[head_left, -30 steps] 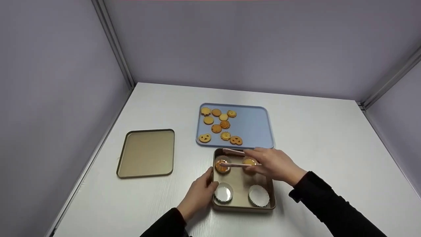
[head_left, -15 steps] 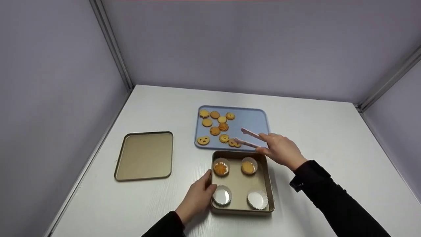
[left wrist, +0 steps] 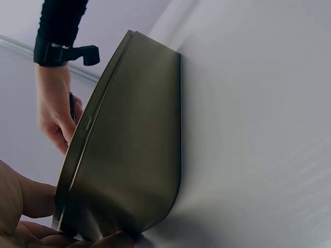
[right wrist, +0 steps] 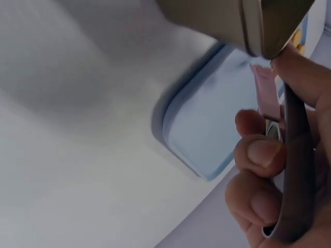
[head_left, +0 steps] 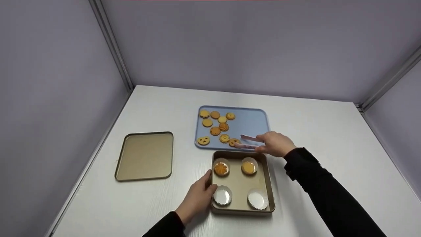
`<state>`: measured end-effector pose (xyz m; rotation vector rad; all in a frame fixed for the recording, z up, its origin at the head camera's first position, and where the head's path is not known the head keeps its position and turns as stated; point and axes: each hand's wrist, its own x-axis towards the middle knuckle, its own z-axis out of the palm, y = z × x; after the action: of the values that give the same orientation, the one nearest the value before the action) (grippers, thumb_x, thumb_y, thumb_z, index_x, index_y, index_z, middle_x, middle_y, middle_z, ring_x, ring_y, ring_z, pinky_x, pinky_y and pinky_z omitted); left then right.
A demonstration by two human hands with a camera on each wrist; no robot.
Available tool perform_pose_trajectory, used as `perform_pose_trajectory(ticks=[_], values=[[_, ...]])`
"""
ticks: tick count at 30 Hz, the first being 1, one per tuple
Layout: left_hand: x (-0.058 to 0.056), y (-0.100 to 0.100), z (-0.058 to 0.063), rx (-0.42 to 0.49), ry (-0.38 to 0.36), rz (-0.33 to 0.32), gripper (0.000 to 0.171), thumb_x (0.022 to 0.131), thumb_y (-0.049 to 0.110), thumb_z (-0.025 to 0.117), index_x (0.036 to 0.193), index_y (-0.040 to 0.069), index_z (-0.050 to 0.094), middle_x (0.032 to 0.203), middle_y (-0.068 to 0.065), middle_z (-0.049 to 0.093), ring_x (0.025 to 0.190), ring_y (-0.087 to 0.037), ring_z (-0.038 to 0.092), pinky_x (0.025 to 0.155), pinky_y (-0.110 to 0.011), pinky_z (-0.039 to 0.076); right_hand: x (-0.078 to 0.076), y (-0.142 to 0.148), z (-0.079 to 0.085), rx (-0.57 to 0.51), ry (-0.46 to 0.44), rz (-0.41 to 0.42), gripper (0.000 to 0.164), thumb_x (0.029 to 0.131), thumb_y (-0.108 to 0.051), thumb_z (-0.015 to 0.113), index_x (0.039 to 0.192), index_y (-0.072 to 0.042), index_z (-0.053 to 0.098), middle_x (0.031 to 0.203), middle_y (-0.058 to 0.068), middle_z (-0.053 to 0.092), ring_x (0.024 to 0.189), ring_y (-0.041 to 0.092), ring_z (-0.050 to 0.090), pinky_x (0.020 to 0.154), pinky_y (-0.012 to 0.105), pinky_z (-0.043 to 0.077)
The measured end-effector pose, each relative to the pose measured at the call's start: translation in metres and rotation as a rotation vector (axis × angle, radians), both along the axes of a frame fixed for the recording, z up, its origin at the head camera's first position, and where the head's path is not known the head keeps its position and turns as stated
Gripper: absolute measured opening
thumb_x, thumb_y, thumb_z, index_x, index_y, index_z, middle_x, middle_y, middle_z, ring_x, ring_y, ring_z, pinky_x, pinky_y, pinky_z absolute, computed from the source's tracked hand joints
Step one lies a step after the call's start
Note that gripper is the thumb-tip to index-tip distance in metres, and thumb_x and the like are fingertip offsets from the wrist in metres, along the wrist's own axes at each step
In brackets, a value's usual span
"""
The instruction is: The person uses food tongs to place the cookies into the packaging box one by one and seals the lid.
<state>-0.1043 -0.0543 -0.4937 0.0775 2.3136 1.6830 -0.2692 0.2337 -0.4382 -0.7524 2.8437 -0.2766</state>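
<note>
Cookies on blue tray, frame centre. Just below, tin: upper two cups filled, lower two bare, looks about halfway! Right hand grasps tongs, tips spread at pretzel cookie, contact unclear. Left hand gripping tin's left wall.

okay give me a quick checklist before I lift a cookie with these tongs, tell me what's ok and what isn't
1. Right hand holds the tongs: ok.
2. Tongs' two arms apart: ok.
3. Cookie nearest the tongs squarely between the tips: cannot tell; one arm overlaps it from this angle.
4. Left hand holds the tin: ok, at its left side.
5. Empty paper cups available: ok, near-left cup and near-right cup.
</note>
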Motion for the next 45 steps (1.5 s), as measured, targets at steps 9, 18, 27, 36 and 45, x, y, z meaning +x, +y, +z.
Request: perform_pose_trajectory(ticks=[9,18,27,36,45], values=[[-0.001,0.001,0.002,0.000,-0.005,0.000,0.064,0.105,0.012,0.055,0.158,-0.006,0.026,0.157,-0.031,0.036,0.146,-0.046,0.035,0.122,-0.057,0.026,-0.011,-0.005,-0.001,0.032,-0.004,0.049,0.037,0.091,-0.027,0.076,0.119,-0.003,0.071,0.106,0.019,0.074,0.088,0.033,0.068,0.078,0.053,0.056],[0.001,0.001,0.001,-0.011,0.022,0.000,0.063,0.104,0.011,0.055,0.157,-0.009,0.028,0.155,-0.034,0.038,0.144,-0.046,0.037,0.121,-0.057,0.029,-0.003,-0.004,-0.008,0.011,0.118,0.092,0.029,0.092,-0.022,0.076,0.115,-0.005,0.072,0.102,0.016,0.074,0.088,0.036,0.069,0.074,0.054,0.057],[0.002,0.000,0.000,-0.003,0.013,0.000,0.063,0.104,0.011,0.055,0.157,-0.008,0.027,0.154,-0.035,0.038,0.144,-0.047,0.037,0.121,-0.058,0.029,0.004,0.009,-0.011,-0.047,0.256,0.073,0.036,0.092,-0.024,0.077,0.122,-0.006,0.069,0.094,0.013,0.070,0.083,0.033,0.068,0.070,0.051,0.056],[0.001,0.000,0.002,0.005,0.010,0.010,0.063,0.104,0.011,0.055,0.158,-0.007,0.027,0.156,-0.032,0.036,0.145,-0.046,0.037,0.121,-0.057,0.027,0.016,0.021,0.006,-0.112,0.309,0.079,0.040,0.093,-0.026,0.076,0.128,-0.010,0.067,0.089,0.006,0.067,0.073,0.025,0.060,0.064,0.045,0.050],[0.002,0.001,-0.002,-0.004,0.011,-0.002,0.062,0.105,0.012,0.053,0.158,-0.007,0.026,0.155,-0.033,0.038,0.145,-0.047,0.036,0.121,-0.058,0.027,0.037,0.035,0.022,-0.139,0.376,0.112,0.041,0.089,-0.026,0.079,0.127,-0.013,0.068,0.076,-0.005,0.053,0.062,0.012,0.047,0.056,0.031,0.041]])
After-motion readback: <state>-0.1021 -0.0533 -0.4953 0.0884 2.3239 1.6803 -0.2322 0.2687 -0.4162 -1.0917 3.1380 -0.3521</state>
